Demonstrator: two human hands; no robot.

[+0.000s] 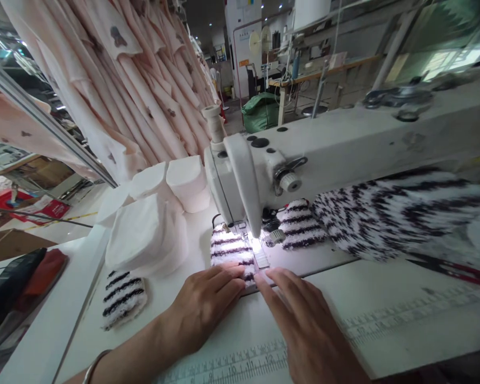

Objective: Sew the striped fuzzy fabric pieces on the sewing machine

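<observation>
A piece of black-and-white striped fluffy fabric (229,249) lies under the lit needle area of a sewing machine (344,149). My left hand (208,301) rests flat on the near part of this piece, fingers stretched out side by side. Beside it, my right hand (302,314) has its fingers apart, with the index fingertip at the fabric's near right edge. The presser foot and needle are partly lost in the glare. Another striped piece (302,225) lies just right of the needle, and a small striped piece (125,300) sits left of my left hand.
White padded pieces (138,234) are stacked at left. A larger striped fabric (396,213) lies beneath the machine arm, with dark-and-red scissors (460,273) near it. A printed ruler scale (240,368) runs along the table's front. Pink cloths (144,80) hang behind.
</observation>
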